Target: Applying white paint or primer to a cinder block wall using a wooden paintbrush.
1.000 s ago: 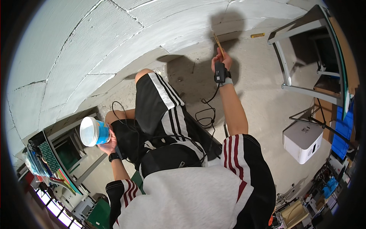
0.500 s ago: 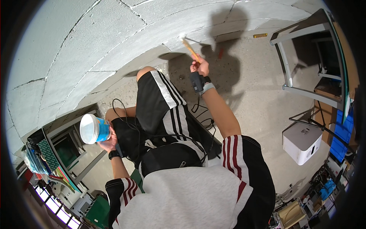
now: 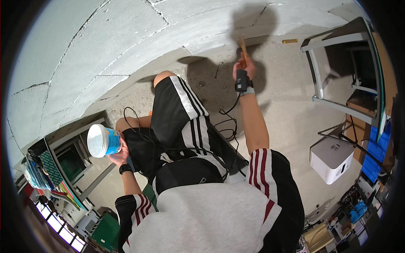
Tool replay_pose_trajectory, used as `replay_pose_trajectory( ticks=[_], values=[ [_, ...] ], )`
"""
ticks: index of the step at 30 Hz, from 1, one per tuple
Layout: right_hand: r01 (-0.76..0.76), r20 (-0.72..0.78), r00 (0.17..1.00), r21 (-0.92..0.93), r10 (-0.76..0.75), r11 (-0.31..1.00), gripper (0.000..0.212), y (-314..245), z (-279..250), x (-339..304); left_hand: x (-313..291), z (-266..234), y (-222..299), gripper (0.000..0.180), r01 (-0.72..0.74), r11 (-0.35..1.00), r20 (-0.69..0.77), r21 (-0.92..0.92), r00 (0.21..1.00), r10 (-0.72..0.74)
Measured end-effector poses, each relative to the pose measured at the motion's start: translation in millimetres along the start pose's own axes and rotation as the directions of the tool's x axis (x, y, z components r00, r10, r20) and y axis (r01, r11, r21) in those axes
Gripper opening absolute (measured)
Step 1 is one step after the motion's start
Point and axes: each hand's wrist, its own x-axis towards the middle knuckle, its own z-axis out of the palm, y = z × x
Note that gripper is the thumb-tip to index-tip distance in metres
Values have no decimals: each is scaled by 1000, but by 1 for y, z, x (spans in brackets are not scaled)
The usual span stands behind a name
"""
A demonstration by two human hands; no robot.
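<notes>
My right hand (image 3: 244,67) is closed round the wooden handle of a paintbrush (image 3: 244,46), stretched out toward the lower part of the wall. The brush's tip meets the wall's surface in the picture; the shadow there hides whether it touches. At the left, my left hand (image 3: 120,154) grips a white plastic tub (image 3: 98,141) with a blue label, tilted so its pale open end faces left. What the tub holds cannot be made out. The block wall (image 3: 139,46) is coated white, with dark cracked joints between the blocks.
Black cables (image 3: 228,126) run from my wrist across my lap. A metal-framed table (image 3: 318,76) stands at the right, near a white box-shaped device (image 3: 331,160). A small yellow level (image 3: 290,41) lies by the wall's foot. Another frame (image 3: 71,164) stands at the left.
My right hand has moved to the right along the wall with the paintbrush, which now points more upright. My left hand and the tub have hardly moved.
</notes>
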Motion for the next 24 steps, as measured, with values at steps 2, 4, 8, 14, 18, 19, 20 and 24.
replay_pose_trajectory(
  ticks=[2, 4, 8, 14, 18, 19, 20, 24],
  values=[
    [-49, 260, 962, -154, 89, 987, 24, 2, -29, 20, 16, 10, -14, 79, 46, 999, 8, -18, 999, -46],
    [-69, 180, 978, -217, 109, 974, 30, 48, -13, -11, 11, 8, -8, 79, 21, 1000, -14, -21, 1000, -21],
    [-274, 70, 944, -383, 323, 882, 34, 81, -7, -44, 9, 12, -6, 80, 32, 999, -39, 3, 999, -32],
    [-69, 206, 977, 49, 57, 996, 20, 18, -30, 1, 6, 9, -12, 80, 1, 999, -38, 40, 999, 1],
    [57, 3, 998, 121, -58, 991, 19, 6, -6, 4, 0, -2, -2, 78, -35, 999, -61, -26, 998, 33],
    [69, -2, 998, 137, -69, 988, 19, 6, -3, 4, 1, -1, -3, 78, -24, 999, -42, -38, 999, 23],
    [71, 0, 997, 137, -71, 988, 19, 16, -7, 7, 2, 0, -3, 77, -14, 999, -24, -50, 1000, 13],
    [-155, 104, 981, -112, 166, 982, 26, 69, -19, -9, 6, 10, -7, 77, 19, 999, -5, -37, 1000, -19]
  ],
)
